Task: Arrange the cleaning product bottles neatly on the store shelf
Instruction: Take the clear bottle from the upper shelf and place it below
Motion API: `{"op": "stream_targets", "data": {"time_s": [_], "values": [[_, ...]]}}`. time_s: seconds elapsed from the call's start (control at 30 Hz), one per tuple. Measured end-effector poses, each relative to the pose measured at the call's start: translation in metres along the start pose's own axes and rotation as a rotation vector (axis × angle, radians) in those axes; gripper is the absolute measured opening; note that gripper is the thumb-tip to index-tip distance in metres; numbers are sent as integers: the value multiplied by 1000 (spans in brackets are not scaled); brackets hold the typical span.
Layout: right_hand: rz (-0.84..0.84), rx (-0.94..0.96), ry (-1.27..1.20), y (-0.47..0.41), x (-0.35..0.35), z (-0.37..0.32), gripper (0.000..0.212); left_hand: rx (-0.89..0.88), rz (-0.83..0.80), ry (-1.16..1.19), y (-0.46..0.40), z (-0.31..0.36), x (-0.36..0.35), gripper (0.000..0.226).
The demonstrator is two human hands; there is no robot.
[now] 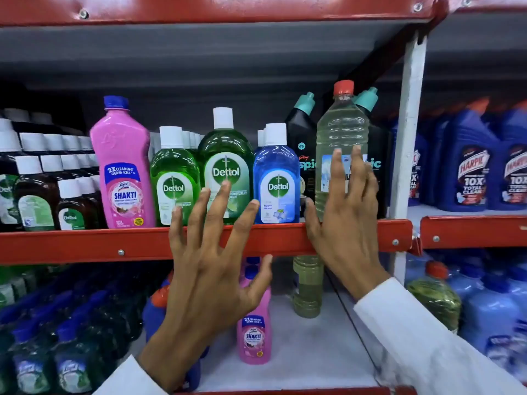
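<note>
A row of bottles stands on the red-edged middle shelf (pixel 85 243): a pink Shakti bottle (pixel 124 163), a small green Dettol bottle (pixel 174 178), a taller green Dettol bottle (pixel 225 158), a blue Dettol bottle (pixel 275 178), black bottles with teal caps (pixel 302 138) and a tall clear bottle with a red cap (pixel 340 129). My left hand (pixel 211 269) is spread open in front of the green and blue Dettol bottles, holding nothing. My right hand (pixel 345 212) is open, its fingers lying against the clear bottle's label.
Dark brown Dettol bottles (pixel 42 189) fill the shelf's left end. Blue Harpic bottles (pixel 467 178) stand beyond a white upright post (pixel 407 124). The lower shelf holds another pink Shakti bottle (pixel 255 334), a yellowish bottle (pixel 308 289) and several dark green bottles (pixel 57 337).
</note>
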State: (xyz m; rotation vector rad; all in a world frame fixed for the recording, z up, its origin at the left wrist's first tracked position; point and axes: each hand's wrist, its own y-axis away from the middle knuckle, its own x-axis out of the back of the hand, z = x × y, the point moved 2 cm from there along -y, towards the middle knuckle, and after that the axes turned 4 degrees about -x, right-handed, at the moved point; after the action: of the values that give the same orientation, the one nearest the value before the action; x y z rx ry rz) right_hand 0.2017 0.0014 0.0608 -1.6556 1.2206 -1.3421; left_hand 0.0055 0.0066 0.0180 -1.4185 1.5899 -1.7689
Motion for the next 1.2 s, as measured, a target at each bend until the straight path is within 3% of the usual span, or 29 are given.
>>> {"op": "stream_targets", "data": {"time_s": [0.2, 0.33, 0.53, 0.67, 0.83, 1.0, 1.2], "values": [[9, -261, -256, -27, -6, 8, 112, -2, -9, 31, 1, 1, -5, 75], [-8, -370, -333, -40, -12, 21, 120, 19, -28, 30, 4, -2, -11, 76], [66, -390, -453, -50, -16, 28, 106, 65, -121, 19, 14, -10, -30, 79], [265, -309, -563, -43, -3, 22, 92, 45, -137, -9, 19, -15, -38, 80], [481, -204, -655, -37, 45, 10, 91, 45, -91, -2, 21, -16, -38, 77], [295, -210, -695, 8, 85, 14, 94, 61, -83, 9, 19, -14, -35, 71], [47, -293, -723, 93, 58, 35, 91, 120, -83, 38, 14, -7, -30, 68]]}}
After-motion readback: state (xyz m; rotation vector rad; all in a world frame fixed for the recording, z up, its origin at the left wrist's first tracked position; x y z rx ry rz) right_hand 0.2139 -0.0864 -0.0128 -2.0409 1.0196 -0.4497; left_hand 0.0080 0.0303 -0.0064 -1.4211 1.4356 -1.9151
